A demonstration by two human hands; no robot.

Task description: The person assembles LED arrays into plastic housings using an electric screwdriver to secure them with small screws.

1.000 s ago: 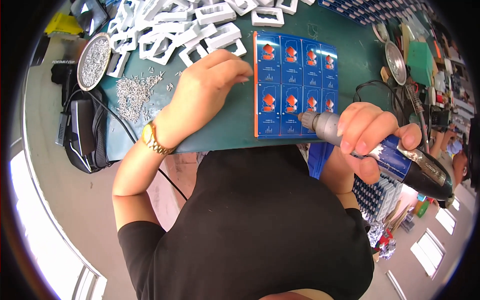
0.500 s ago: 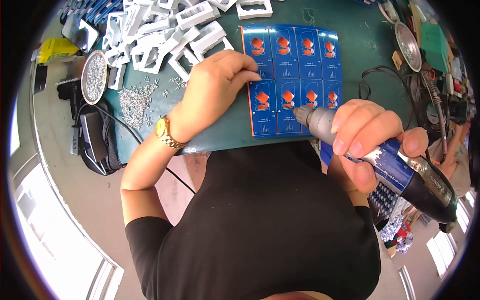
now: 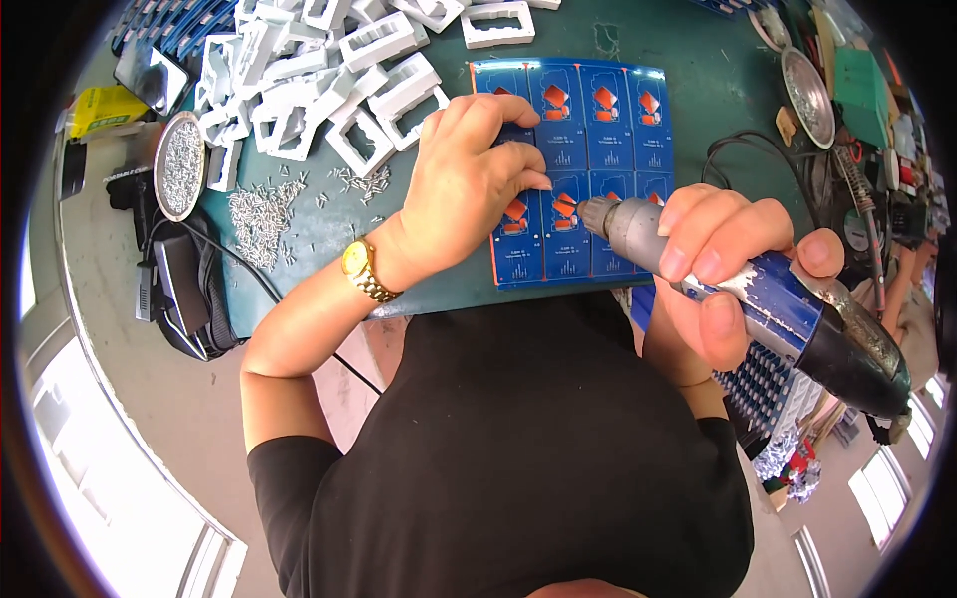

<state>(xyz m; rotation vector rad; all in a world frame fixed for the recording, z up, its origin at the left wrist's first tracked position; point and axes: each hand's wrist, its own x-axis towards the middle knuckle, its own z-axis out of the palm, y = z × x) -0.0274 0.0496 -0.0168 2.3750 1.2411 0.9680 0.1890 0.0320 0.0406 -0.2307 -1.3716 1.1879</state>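
My right hand (image 3: pixel 733 249) wraps round a blue and grey power screwdriver (image 3: pixel 773 304), its metal nose pointing left over a blue circuit board panel (image 3: pixel 563 247). The panel lies flat near the table's front edge, split into several sections with orange-red diamond shapes. My left hand (image 3: pixel 474 174), with a gold watch at the wrist, hovers over or touches the panel's left side. Its thumb and a finger come close together in a pinch; whatever is between them is too small to make out. The screwdriver's tip sits just right of those fingers; its contact with the panel cannot be judged.
Loose screws (image 3: pixel 264 219) lie scattered left of my hand, beside a round metal dish (image 3: pixel 182 164) full of them. White plastic frames (image 3: pixel 384 45) are heaped at the back left. Another metal dish (image 3: pixel 807 97) and a black cable (image 3: pixel 763 149) are to the right.
My left hand has moved right, further over the panel, its fingers lower toward the screwdriver's tip. The screwdriver's nose has shifted slightly up and left relative to the view, still in my right hand.
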